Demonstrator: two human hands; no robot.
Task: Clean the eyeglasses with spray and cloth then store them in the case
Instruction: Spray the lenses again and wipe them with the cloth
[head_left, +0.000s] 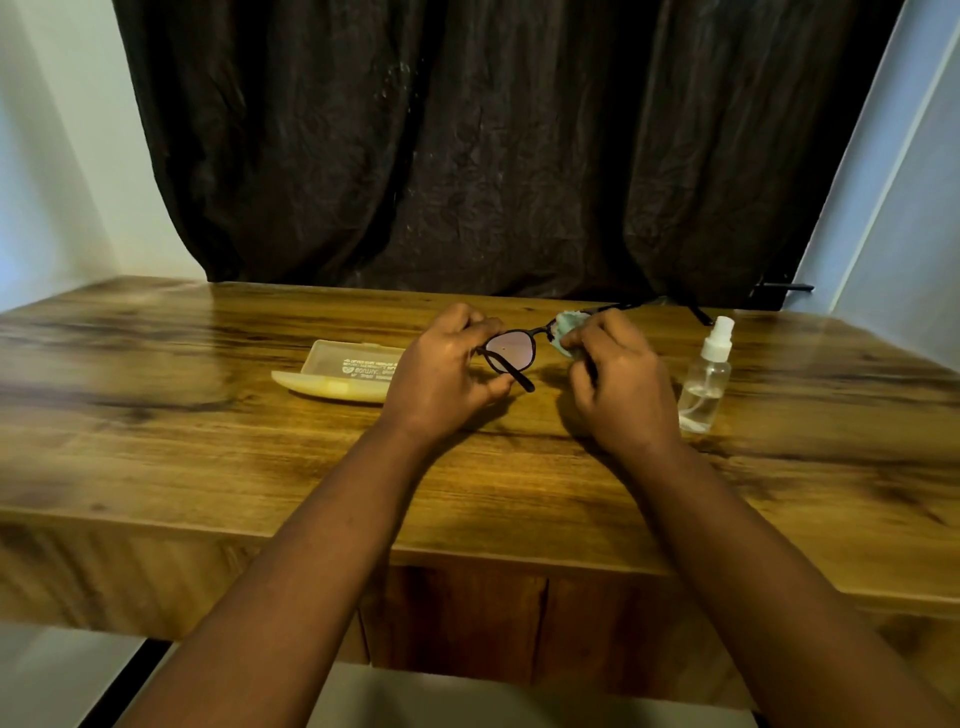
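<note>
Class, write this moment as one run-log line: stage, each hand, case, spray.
stage: wiping lens | left hand: holds eyeglasses | right hand: rubs cloth on lens | case: on table, left | spray bottle: upright, right

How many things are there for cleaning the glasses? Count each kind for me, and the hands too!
Eyeglasses: 1, held above the table by the left hand
Cloth: 1, pinched in the right hand
Spray bottle: 1, standing on the table
Case: 1, lying on the table
Hands: 2
Total: 4 things and 2 hands
</note>
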